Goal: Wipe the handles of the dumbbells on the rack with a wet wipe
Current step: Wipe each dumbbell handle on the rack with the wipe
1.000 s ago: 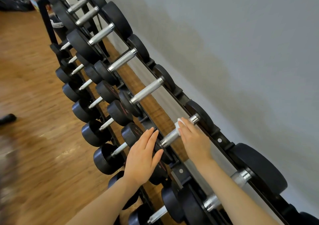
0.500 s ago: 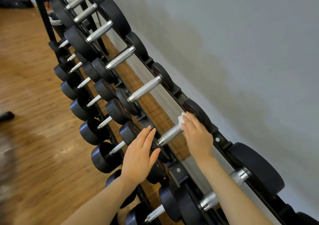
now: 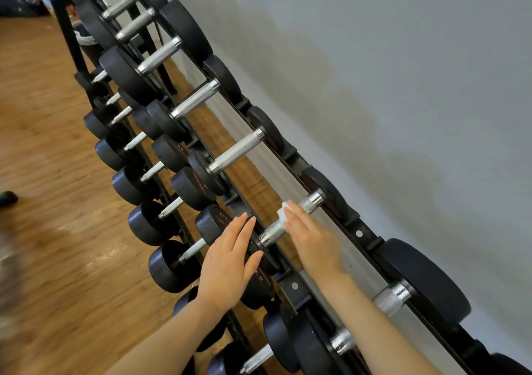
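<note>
A black dumbbell rack point(image 3: 357, 232) runs diagonally along the grey wall, with black dumbbells on its tiers. My right hand point(image 3: 312, 240) presses a white wet wipe point(image 3: 282, 212) around the middle of one silver knurled handle point(image 3: 312, 201) on the top tier. The wipe shows only above my fingers. My left hand point(image 3: 229, 265) lies flat, fingers together, on the near black head point(image 3: 260, 284) of that same dumbbell. The handle of the dumbbell beyond point(image 3: 236, 151) is bare.
Wooden floor point(image 3: 57, 230) lies to the left of the rack. A dark object point(image 3: 8, 197) sits on the floor at the left edge. Lower tiers hold smaller dumbbells point(image 3: 149, 225). Coloured clutter sits in the far top-left corner.
My right hand slid the wipe up the handle to the far head, then back down toward the middle. My left hand has stayed on the near head.
</note>
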